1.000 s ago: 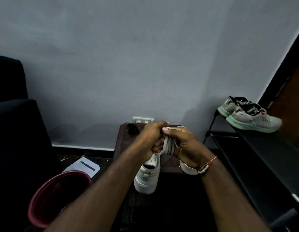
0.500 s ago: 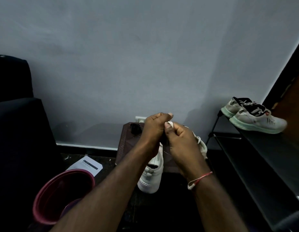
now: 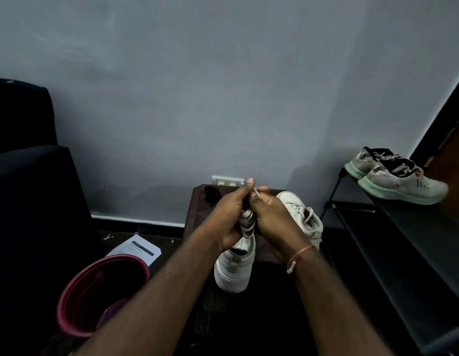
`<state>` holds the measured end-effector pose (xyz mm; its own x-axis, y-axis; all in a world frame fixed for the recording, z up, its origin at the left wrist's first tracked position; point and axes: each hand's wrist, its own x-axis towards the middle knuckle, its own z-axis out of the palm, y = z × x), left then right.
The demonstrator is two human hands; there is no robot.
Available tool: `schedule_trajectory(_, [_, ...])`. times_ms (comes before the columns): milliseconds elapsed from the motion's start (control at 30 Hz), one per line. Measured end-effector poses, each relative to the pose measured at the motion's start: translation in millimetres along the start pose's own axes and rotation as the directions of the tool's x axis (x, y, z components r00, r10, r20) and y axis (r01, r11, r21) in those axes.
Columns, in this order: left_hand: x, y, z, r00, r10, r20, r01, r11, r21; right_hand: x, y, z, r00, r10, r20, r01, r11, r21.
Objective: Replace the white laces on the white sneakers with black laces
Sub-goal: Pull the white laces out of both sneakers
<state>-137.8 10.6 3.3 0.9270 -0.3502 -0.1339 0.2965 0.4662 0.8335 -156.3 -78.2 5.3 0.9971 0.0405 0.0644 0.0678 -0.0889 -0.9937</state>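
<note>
Leather-look white sneaker (image 3: pixel 235 268) at centre frame, heel toward the camera, raised over the near edge of the brown table (image 3: pixel 195 217); left hand (image 3: pixel 229 218) with its grip curled round the upper, steadying the shoe; right hand (image 3: pixel 274 220) with its grip closed in a thumb-and-forefinger pinch on the white lace (image 3: pixel 247 222), a loop of which shows above the knuckles; exact eyelet row hidden by the fingers. Second sneaker (image 3: pixel 300 214), laced in white, lies on the table just right of the hands; a dark bundle (image 3: pixel 210 195), probably the black laces, sits at the table's far left corner. Step in hand, as judged: unthreading the white lace, with both shoes yet to be relaced. For a clean pull, draw one crossing at a time from the top row downward; hold the upper firm so the eyelets do not pucker; slacken each crossing before tugging, since a hard pull may jam the lace tip in an eyelet; set the freed lace apart from the dark bundle.
</note>
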Motion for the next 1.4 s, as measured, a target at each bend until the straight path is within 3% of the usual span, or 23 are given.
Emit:
schedule_trajectory(67, [5,-3,0,0.988,0.072,-0.134,-0.075,0.997,-0.016,5,0,10,0.997,-0.045,-0.069,0.016,0.926,-0.377])
schedule_trajectory(167, [9,-4,-11,0.955,0.156,-0.254,-0.180,0.981,-0.074,12,-4,31,0.992,-0.046,-0.118,-0.027,0.835,-0.550])
schedule_trajectory(233, [9,-2,-24,0.907,0.239,-0.346,-0.257,0.966,-0.006,14,-2,44,0.996,-0.038,-0.075,-0.005,0.863,-0.505])
schedule_trajectory(333, [7,3,-51,0.811,0.307,-0.499,-0.284,0.951,0.124,14,6,54,0.999,0.016,0.040,-0.005,0.968,-0.252])
schedule_trajectory(400, [9,1,-76,0.754,0.328,-0.570,-0.260,0.945,0.199,9,6,47,0.996,-0.047,0.076,0.070,0.939,-0.336])
schedule_trajectory(500, [19,-14,-115,0.734,0.332,-0.593,-0.165,0.933,0.320,5,24,31,0.984,-0.179,0.013,0.129,0.655,-0.745])
schedule_trajectory(567, [26,-28,-134,0.706,0.370,-0.604,0.013,0.846,0.533,-2,41,28,0.994,-0.100,0.033,0.077,0.485,-0.871])
schedule_trajectory(600, [28,-34,-140,0.698,0.398,-0.595,0.099,0.770,0.631,-5,52,29,0.997,-0.057,0.046,0.067,0.463,-0.884])
schedule_trajectory(667, [34,-43,-142,0.716,0.444,-0.538,0.174,0.633,0.754,-11,66,31,0.996,-0.075,0.049,0.081,0.526,-0.846])
schedule_trajectory(767, [41,-49,-137,0.764,0.495,-0.414,0.141,0.497,0.856,-13,72,34,0.983,-0.186,0.000,0.108,0.575,-0.811])
schedule_trajectory(967, [45,-64,-135,0.777,0.594,-0.208,0.048,0.273,0.961,-11,68,32,0.981,-0.194,-0.014,0.119,0.656,-0.745])
schedule_trajectory(1100, [40,-75,-145,0.854,0.521,-0.015,0.064,-0.076,0.995,3,64,25,0.989,-0.141,-0.032,0.073,0.674,-0.735])
schedule_trajectory(1167, [40,-76,-147,0.851,0.525,-0.029,0.096,-0.101,0.990,12,63,21,0.992,-0.121,-0.038,0.053,0.667,-0.743])
schedule_trajectory(1267, [42,-71,-148,0.821,0.562,-0.097,0.124,-0.011,0.992,22,62,13,0.996,-0.085,-0.040,0.028,0.667,-0.744])
schedule_trajectory(1400, [38,-73,-151,0.809,0.586,-0.046,0.074,-0.023,0.997,29,62,8,0.998,-0.060,-0.030,0.016,0.652,-0.758])
